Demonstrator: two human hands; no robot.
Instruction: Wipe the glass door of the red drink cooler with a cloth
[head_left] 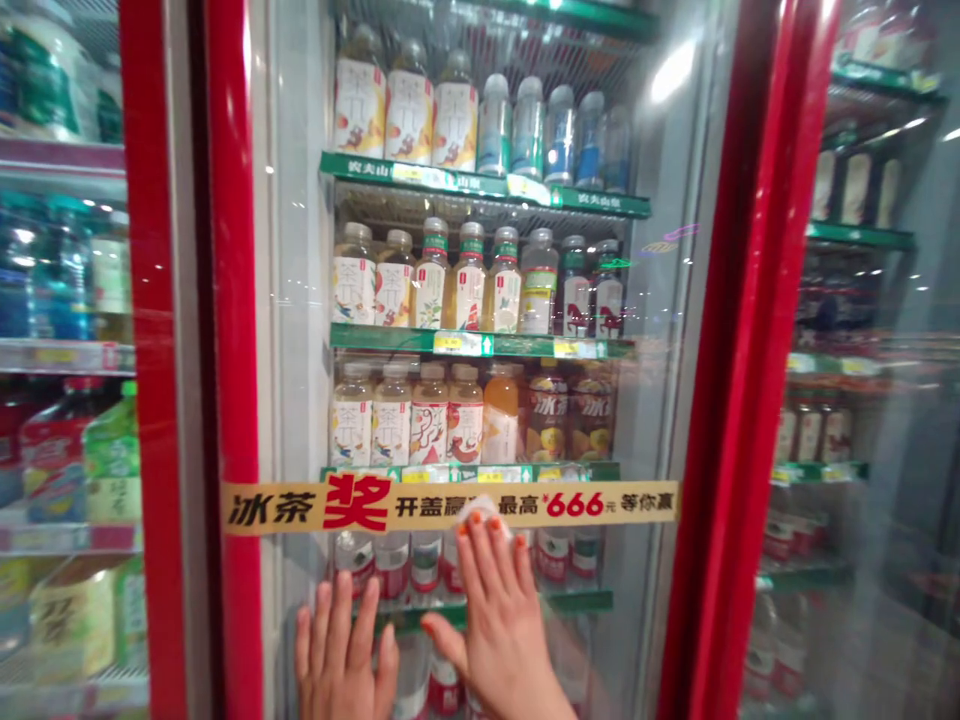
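A glass door [289, 300] of a drinks cooler fills the middle of the view, with a yellow banner sticker [450, 505] across it. My right hand [487, 610] presses against the glass with fingers spread, holding a small white cloth or tissue [476, 515] against the banner's lower edge. My left hand [345, 650] lies flat on the glass just below the banner, to the left, holding nothing. Both hands hide the bottles on the lower shelf behind them.
Green shelves [480, 342] behind the glass hold rows of bottled tea and water. Red door frames [232, 250] stand on both sides, and further cooler doors with bottles [817, 430] lie to the left and right.
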